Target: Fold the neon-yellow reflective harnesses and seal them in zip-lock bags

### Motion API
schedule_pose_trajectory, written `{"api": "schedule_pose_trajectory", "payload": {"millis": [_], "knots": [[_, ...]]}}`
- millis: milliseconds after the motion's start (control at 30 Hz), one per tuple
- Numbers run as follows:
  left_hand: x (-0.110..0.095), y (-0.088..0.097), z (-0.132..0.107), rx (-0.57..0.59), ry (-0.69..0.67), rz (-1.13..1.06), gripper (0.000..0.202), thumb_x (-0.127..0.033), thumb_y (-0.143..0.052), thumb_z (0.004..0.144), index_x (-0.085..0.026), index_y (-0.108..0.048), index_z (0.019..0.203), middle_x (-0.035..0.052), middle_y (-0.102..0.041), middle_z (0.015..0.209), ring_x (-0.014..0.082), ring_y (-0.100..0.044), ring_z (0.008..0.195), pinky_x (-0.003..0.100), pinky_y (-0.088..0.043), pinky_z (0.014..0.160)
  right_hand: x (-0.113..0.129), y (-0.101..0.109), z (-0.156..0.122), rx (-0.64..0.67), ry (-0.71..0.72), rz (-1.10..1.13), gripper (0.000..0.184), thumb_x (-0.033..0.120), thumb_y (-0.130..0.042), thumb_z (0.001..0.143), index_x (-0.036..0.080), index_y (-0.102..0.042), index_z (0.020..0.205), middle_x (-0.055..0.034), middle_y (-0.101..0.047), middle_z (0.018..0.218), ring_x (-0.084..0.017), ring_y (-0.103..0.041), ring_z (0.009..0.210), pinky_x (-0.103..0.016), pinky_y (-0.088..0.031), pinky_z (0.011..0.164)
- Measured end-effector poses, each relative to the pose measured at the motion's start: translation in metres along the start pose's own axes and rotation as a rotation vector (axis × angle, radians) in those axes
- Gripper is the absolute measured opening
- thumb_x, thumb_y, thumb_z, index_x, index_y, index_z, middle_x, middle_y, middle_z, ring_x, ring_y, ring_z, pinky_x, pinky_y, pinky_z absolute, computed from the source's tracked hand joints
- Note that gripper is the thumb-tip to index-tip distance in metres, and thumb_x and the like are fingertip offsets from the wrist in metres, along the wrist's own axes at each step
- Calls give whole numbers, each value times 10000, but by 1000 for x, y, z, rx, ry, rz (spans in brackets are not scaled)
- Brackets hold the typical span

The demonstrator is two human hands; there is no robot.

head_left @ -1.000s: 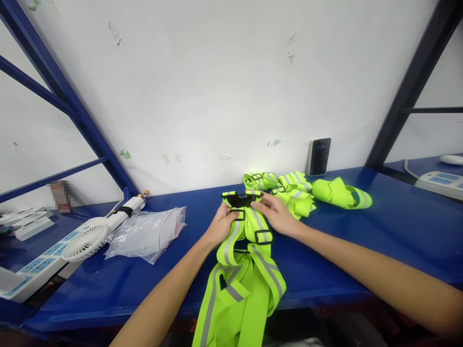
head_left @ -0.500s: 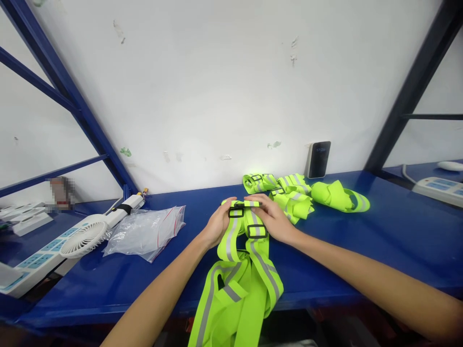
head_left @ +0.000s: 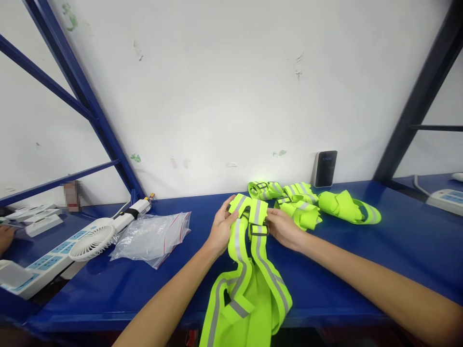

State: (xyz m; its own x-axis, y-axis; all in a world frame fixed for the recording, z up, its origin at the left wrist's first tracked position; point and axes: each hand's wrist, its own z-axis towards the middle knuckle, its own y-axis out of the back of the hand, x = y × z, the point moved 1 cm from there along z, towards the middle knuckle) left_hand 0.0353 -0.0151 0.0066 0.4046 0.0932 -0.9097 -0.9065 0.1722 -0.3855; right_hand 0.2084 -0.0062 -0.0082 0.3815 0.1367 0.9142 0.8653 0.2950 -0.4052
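A neon-yellow reflective strap vest (head_left: 249,270) with grey stripes and black buckles lies across the blue bench (head_left: 361,260) and hangs over its front edge. My left hand (head_left: 221,226) grips the top of its left strap, fingers curled round the fold. My right hand (head_left: 282,227) pinches the right strap at a black buckle. The two hands hold the strap tops side by side, slightly raised off the bench.
Several folded neon vests (head_left: 296,202) lie behind my right hand, near a small dark device (head_left: 324,168) against the wall. Clear plastic bags (head_left: 154,236), a white handheld fan (head_left: 94,236) and power strips (head_left: 39,260) are at left. Another person's hand (head_left: 4,237) shows at the far left edge.
The strap tops, earlier held flat with a black piece across them, are now folded over and lifted upright between my hands. The camera has tilted slightly.
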Motion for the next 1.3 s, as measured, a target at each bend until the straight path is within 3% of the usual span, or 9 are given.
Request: {"api": "schedule_pose_trajectory", "payload": {"millis": [167, 333, 400, 600, 733, 967, 1100, 1200, 1300], "knots": [[2, 2, 1, -47, -67, 34, 767, -319, -778, 710, -185, -451, 1390, 106, -725, 1069, 223, -712, 794, 321, -556, 703, 2, -5, -8, 106, -36, 80, 317, 165, -541, 765, 208, -683, 1045, -43, -764, 980, -224, -703, 930, -365, -550, 820], [-1, 5, 2, -96, -100, 46, 713, -345, -756, 733, -201, -465, 1368, 73, -740, 952, 173, -673, 595, 298, -538, 583, 7, -8, -12, 255, -26, 95, 319, 215, -484, 824, 203, -675, 1079, -60, -750, 1054, -226, -692, 1004, -364, -531, 874], [-2, 7, 3, -97, -99, 57, 686, -353, -756, 734, -200, -485, 1346, 75, -739, 972, 177, -681, 624, 303, -545, 608, 5, -8, -12, 228, -31, 67, 300, 176, -524, 803, 195, -680, 1059, -68, -757, 1019, -214, -709, 949, -339, -542, 842], [-1, 7, 4, 24, -197, 192, 514, -303, -781, 718, -182, -610, 1187, 99, -697, 1169, 228, -685, 981, 304, -530, 834, -2, -3, -8, 77, -68, 105, 225, 62, -576, 763, 166, -670, 939, -74, -764, 951, -161, -718, 694, -266, -577, 652], [-1, 7, 4, 12, -275, 273, 420, -264, -750, 734, -181, -643, 1131, 85, -710, 1112, 211, -680, 958, 289, -520, 823, 0, -1, -7, 102, -101, 144, 280, 56, -566, 792, 171, -655, 1032, -69, -762, 954, -166, -729, 730, -272, -590, 665], [-1, 8, 7, -38, -252, 298, 348, -208, -728, 694, -170, -673, 1036, 78, -725, 1054, 212, -685, 907, 319, -523, 822, 0, -4, -9, 65, -157, 261, 372, -5, -550, 745, 189, -611, 1056, -35, -750, 991, -139, -722, 798, -233, -582, 739], [1, 12, 10, -48, -273, 306, 302, -201, -738, 691, -167, -661, 981, 71, -723, 1028, 206, -684, 916, 333, -516, 862, 6, -7, -14, 82, -166, 338, 213, 176, -479, 799, 180, -608, 969, -83, -741, 973, -199, -715, 858, -318, -585, 761], [2, 13, 11, -21, -275, 313, 247, -200, -743, 696, -164, -648, 921, 77, -729, 1010, 203, -687, 920, 332, -517, 861, 9, -8, -16, 116, -159, 345, 318, 401, -423, 875, 173, -619, 981, -111, -732, 957, -249, -703, 914, -386, -577, 790], [5, 13, 11, 53, -272, 323, 178, -221, -742, 716, -157, -643, 850, 108, -735, 1020, 232, -685, 987, 353, -515, 882, 7, -7, -14, 80, -140, 284, 272, 352, -548, 876, 176, -623, 1069, -68, -732, 957, -199, -699, 890, -317, -566, 789]]}}
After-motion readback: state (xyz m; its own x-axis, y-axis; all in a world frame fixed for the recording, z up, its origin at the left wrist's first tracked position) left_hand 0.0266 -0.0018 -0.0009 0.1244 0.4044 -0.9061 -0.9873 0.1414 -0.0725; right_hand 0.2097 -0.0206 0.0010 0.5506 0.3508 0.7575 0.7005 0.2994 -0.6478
